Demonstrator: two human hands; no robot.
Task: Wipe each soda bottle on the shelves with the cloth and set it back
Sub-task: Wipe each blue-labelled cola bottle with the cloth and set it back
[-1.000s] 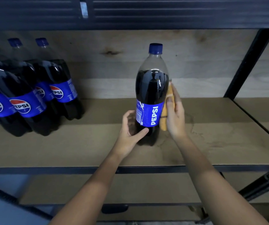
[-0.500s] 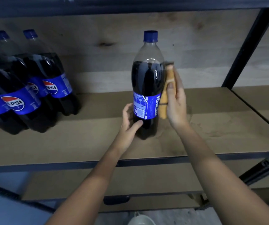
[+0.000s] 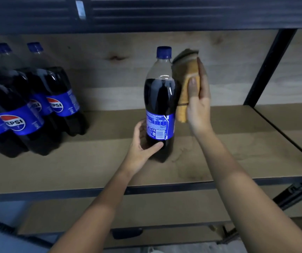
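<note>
A Pepsi bottle [image 3: 160, 99] with dark soda and a blue cap stands upright on the wooden shelf [image 3: 95, 168], its barcode side facing me. My left hand [image 3: 142, 145] grips its lower body, thumb across the front. My right hand [image 3: 198, 105] holds a folded yellow cloth [image 3: 187, 83] against the bottle's right shoulder, with the cloth's top reaching about cap height.
Several more Pepsi bottles [image 3: 27, 103] stand grouped at the shelf's left end. A black upright post [image 3: 268, 68] rises on the right, with another shelf bay beyond it. A lower shelf [image 3: 164, 210] lies beneath, and a dark slatted shelf [image 3: 164, 13] runs overhead.
The bottle has turned in my left hand, so the barcode now faces me instead of the PEPSI lettering. My right hand has slid the cloth up from the label to the shoulder.
</note>
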